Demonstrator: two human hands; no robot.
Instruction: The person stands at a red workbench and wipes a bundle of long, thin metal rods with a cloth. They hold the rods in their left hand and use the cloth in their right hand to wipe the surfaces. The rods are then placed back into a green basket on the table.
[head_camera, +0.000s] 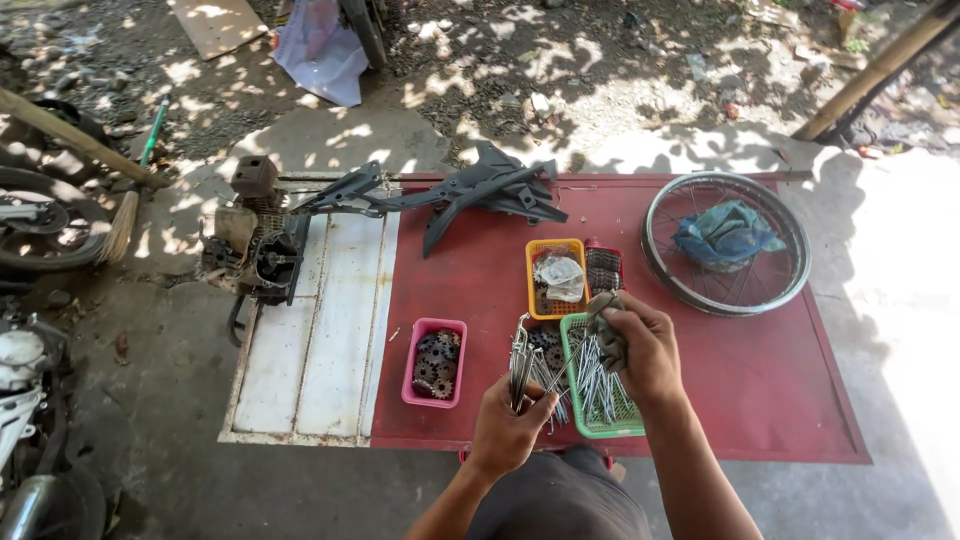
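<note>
Person stands at a low red metal panel (700, 380) laid flat on the ground, hands over its near edge. Left hand (508, 428): fingers clenched around a bundle of thin silvery metal spokes (521, 368), held upright, hooked ends up. Right hand (645, 350): fingers closed on a grey-green rag (607, 325) that wraps one end of a spoke. Both hands hover above a green plastic mesh basket (625, 425), which holds a loose heap of more silvery spokes (597, 385). Just left of it, a pink rectangular plastic tray (409, 375) contains dark toothed sprockets (437, 362); a few more dark gears lie between the pink tray and the green basket. Behind, a yellow plastic mesh basket (533, 280) carries a crumpled whitish bag over small dark parts; a small red basket (603, 268) sits touching its right side, contents unclear. Far right of panel: bare spoked wheel rim (660, 265) lying flat, blue cloth (727, 235) bunched inside it. Left: black plastic fairing pieces (480, 190), rusty engine block (255, 245).
</note>
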